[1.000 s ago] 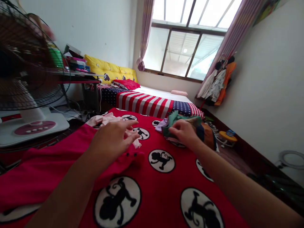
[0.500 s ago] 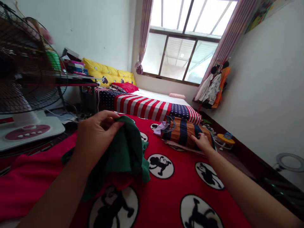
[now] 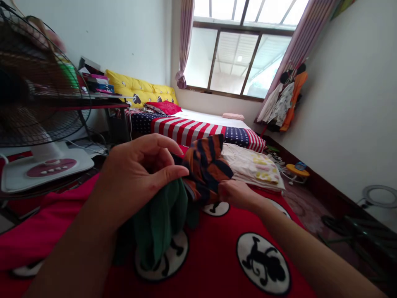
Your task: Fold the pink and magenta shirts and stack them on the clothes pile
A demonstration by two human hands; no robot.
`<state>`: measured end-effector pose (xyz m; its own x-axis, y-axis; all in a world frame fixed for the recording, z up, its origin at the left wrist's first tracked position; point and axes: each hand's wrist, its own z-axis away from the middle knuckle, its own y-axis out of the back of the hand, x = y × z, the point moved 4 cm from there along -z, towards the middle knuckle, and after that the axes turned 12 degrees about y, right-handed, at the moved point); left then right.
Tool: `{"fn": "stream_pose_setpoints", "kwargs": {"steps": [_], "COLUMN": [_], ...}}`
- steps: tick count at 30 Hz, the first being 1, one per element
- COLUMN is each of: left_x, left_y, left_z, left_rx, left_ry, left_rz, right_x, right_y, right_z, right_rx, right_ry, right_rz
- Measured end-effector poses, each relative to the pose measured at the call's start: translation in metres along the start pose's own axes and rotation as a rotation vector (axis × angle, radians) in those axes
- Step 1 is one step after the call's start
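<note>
A red monkey-print blanket [image 3: 214,248] fills the foreground, a stars-and-stripes bedspread [image 3: 189,130] lies beyond it, and a cream printed garment [image 3: 252,167] lies on the blanket's far edge. An orange-and-navy striped cloth [image 3: 206,169] and a green cloth [image 3: 158,225] hang together above the blanket, between the hands. The left hand [image 3: 136,178] grasps both, fingers curled and thumb pressing down; the right hand [image 3: 237,195] clasps the striped cloth's lower edge.
</note>
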<state>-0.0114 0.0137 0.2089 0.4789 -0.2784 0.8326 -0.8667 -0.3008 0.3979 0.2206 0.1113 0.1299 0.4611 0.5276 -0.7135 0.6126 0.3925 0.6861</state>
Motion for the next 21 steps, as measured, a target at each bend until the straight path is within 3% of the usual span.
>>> {"fn": "stream_pose_setpoints", "kwargs": {"steps": [2,4,5,7,9,12,15,17,18,19,21], "left_x": [-0.001,-0.005,-0.006,-0.007,-0.007,-0.019,-0.041,-0.043,-0.036,-0.022,0.021], "left_y": [-0.013,-0.032,-0.041,-0.051,-0.06,-0.075,-0.084,-0.072,-0.057,-0.036,0.018], "left_z": [0.004,0.009,0.011,0.014,0.017,0.02,0.005,-0.021,-0.04,-0.061,-0.104], "left_rx": [-0.218,-0.454,-0.501,-0.445,-0.329,-0.255,-0.361,-0.448,-0.435,-0.374,-0.029], "left_ry": [-0.004,-0.015,-0.029,-0.063,-0.075,-0.047,0.049,0.11,0.124,0.106,-0.021], "left_rz": [-0.023,-0.146,-0.218,-0.346,-0.436,-0.447,-0.274,-0.214,-0.227,-0.254,-0.307], "right_x": [-0.013,-0.036,-0.049,-0.069,-0.075,-0.058,-0.021,0.007,0.02,0.03,0.044], "right_y": [-0.009,-0.015,-0.018,-0.024,-0.033,-0.044,-0.053,-0.06,-0.065,-0.07,-0.08], "right_z": [0.011,0.022,0.028,0.04,0.049,0.051,0.044,0.04,0.039,0.038,0.038], "right_rx": [0.135,0.289,0.362,0.498,0.595,0.665,0.746,0.8,0.814,0.816,0.802], "right_ry": [-0.033,0.071,0.144,0.243,0.25,0.188,0.138,0.066,0.024,-0.01,-0.025], "right_rz": [-0.077,-0.296,-0.39,-0.496,-0.556,-0.589,-0.495,-0.416,-0.384,-0.359,-0.327]}}
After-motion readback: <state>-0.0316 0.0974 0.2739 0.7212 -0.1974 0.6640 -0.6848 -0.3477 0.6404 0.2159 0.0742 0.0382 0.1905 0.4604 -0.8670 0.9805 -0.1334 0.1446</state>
